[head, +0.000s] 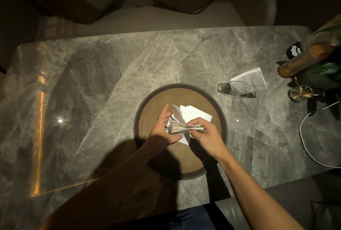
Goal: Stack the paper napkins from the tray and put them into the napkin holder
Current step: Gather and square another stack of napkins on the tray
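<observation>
A round brown tray (199, 159) with a dark rim lies on the marble table in front of me. Over its middle I hold a bunch of white paper napkins (181, 128) edge-on. My right hand (206, 135) pinches the bunch from the right. My left hand (162, 130) holds its left side, index finger stretched out. More white napkins (195, 113) lie fanned on the tray just behind the bunch. The clear plastic napkin holder (249, 80) stands at the right of the table beyond the tray, with a few napkins inside.
A small glass bottle (224, 88) lies beside the holder. At the far right stand a tall brown cylinder (302, 60), a small cup of toothpicks (300, 93), plant leaves and a white cable (304, 137). Cushioned seats sit behind the table.
</observation>
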The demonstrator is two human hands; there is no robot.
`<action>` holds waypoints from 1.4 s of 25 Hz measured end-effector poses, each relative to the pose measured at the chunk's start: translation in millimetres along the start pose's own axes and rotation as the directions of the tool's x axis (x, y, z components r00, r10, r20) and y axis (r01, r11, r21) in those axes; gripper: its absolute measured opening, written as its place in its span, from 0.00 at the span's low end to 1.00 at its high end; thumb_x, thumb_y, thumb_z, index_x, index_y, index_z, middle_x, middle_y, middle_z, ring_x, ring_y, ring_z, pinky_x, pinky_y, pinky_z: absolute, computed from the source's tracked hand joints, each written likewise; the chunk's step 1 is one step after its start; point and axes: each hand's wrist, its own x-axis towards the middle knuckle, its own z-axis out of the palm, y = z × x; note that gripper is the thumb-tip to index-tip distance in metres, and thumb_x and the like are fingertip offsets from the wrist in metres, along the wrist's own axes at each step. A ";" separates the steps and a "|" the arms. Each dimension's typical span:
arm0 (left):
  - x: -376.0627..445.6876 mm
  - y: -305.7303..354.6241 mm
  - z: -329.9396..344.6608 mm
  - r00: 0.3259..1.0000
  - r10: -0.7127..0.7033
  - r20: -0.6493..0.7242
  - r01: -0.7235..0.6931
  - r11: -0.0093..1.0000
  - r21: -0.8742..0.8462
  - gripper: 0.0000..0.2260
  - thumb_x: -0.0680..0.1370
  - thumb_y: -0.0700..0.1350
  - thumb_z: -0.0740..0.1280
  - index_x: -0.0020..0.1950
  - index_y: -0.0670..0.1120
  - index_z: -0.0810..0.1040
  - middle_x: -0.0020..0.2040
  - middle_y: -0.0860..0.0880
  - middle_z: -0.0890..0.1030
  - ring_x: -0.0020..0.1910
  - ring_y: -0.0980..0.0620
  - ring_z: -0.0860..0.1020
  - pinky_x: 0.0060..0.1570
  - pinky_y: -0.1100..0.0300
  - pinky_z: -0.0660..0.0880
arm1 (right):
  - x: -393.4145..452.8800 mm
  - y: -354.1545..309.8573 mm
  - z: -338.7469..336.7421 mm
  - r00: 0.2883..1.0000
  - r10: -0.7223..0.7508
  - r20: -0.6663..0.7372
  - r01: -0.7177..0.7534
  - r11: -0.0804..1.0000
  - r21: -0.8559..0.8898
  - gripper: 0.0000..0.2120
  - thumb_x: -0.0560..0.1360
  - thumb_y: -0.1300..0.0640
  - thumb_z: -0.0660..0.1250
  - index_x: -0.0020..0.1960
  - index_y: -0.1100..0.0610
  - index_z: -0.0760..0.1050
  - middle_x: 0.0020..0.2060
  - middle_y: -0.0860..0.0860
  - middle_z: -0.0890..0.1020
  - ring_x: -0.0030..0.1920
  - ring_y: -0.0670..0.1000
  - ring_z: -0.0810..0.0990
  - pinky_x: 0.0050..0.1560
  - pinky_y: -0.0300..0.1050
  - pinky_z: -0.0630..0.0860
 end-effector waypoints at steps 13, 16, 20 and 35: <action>-0.8 -9.9 17.0 0.968 0.251 0.031 -0.250 0.934 0.254 0.20 0.71 0.39 0.76 0.62 0.41 0.79 0.54 0.48 0.84 0.52 0.54 0.82 0.54 0.66 0.77 | -6.0 31.5 3.0 0.984 0.105 -0.147 -0.091 0.991 0.102 0.15 0.73 0.75 0.72 0.53 0.58 0.82 0.48 0.51 0.85 0.49 0.50 0.83 0.52 0.42 0.80; -3.9 -13.1 25.1 0.947 0.322 -0.006 -0.303 0.897 0.323 0.17 0.73 0.42 0.75 0.60 0.40 0.81 0.54 0.46 0.84 0.51 0.52 0.83 0.52 0.64 0.79 | -7.4 29.4 8.2 0.984 0.070 -0.166 -0.068 0.998 0.016 0.17 0.74 0.72 0.71 0.51 0.51 0.82 0.49 0.52 0.86 0.50 0.51 0.84 0.51 0.42 0.79; -0.9 -3.9 33.0 0.917 0.397 -0.034 -0.365 0.870 0.331 0.08 0.77 0.39 0.72 0.55 0.38 0.83 0.50 0.46 0.85 0.48 0.58 0.82 0.52 0.63 0.79 | -2.5 22.8 4.9 0.980 0.019 -0.196 -0.027 0.999 -0.036 0.21 0.73 0.72 0.71 0.47 0.43 0.81 0.50 0.51 0.86 0.53 0.52 0.84 0.57 0.46 0.79; 8.2 0.9 48.3 0.953 0.293 -0.073 -0.273 0.941 0.202 0.17 0.74 0.31 0.71 0.61 0.44 0.79 0.55 0.52 0.82 0.56 0.56 0.80 0.59 0.62 0.77 | 10.5 51.9 -0.7 0.978 0.112 -0.174 -0.119 0.993 -0.028 0.18 0.67 0.50 0.74 0.57 0.40 0.82 0.54 0.46 0.86 0.62 0.53 0.82 0.63 0.59 0.81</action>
